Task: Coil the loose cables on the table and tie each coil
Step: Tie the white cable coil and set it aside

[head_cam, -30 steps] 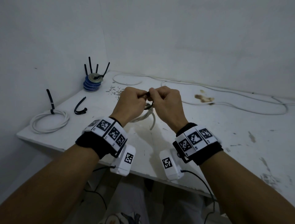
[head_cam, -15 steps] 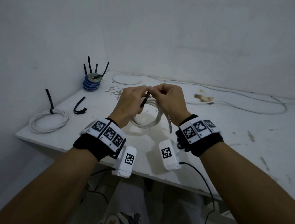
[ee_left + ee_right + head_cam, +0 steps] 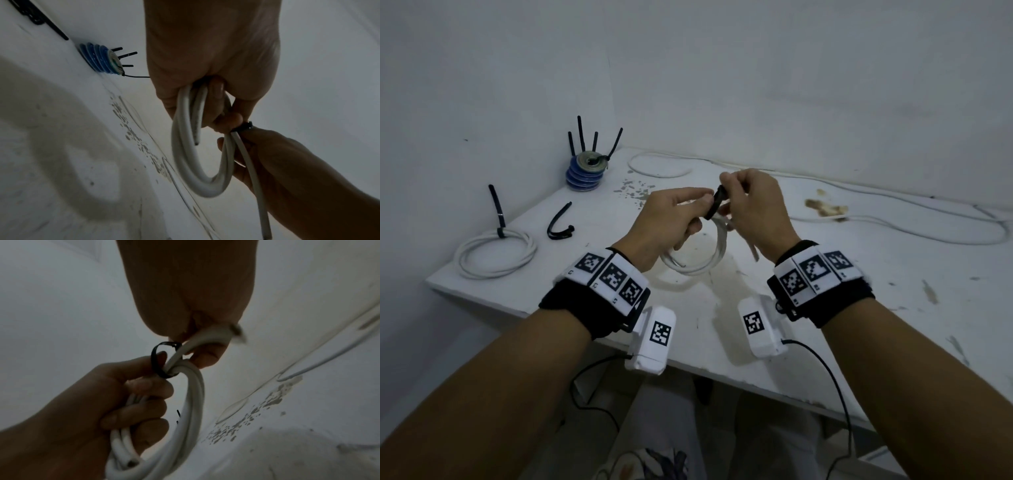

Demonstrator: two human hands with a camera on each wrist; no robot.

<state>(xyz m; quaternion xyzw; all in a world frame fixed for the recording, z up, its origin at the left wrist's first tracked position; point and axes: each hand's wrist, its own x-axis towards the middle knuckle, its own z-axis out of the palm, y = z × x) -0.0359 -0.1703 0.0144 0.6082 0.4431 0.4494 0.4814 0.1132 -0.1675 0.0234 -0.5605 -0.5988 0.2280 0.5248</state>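
Observation:
A white cable coil (image 3: 698,263) hangs above the table (image 3: 825,308), held between both hands. My left hand (image 3: 703,204) has its fingers curled round the coil's strands (image 3: 185,418). A black cable tie (image 3: 717,202) is looped loosely round the coil's top (image 3: 162,360). My right hand (image 3: 729,193) pinches the tie at its head, with a free cable end (image 3: 257,186) running under its fingers. The left wrist view shows the coil (image 3: 195,154) hanging below my left palm, with the tie (image 3: 243,127) beside the thumb.
A tied white coil (image 3: 496,251) lies at the table's left corner, with a loose black tie (image 3: 560,222) beside it. A blue stack holding upright black ties (image 3: 587,169) stands at the back left. A long loose white cable (image 3: 893,222) runs along the back right, past a brown stain (image 3: 825,207).
Both hands have risen a little and drawn slightly apart. The coil, bunched under the fists before, now hangs as an open loop with the black tie showing between the hands.

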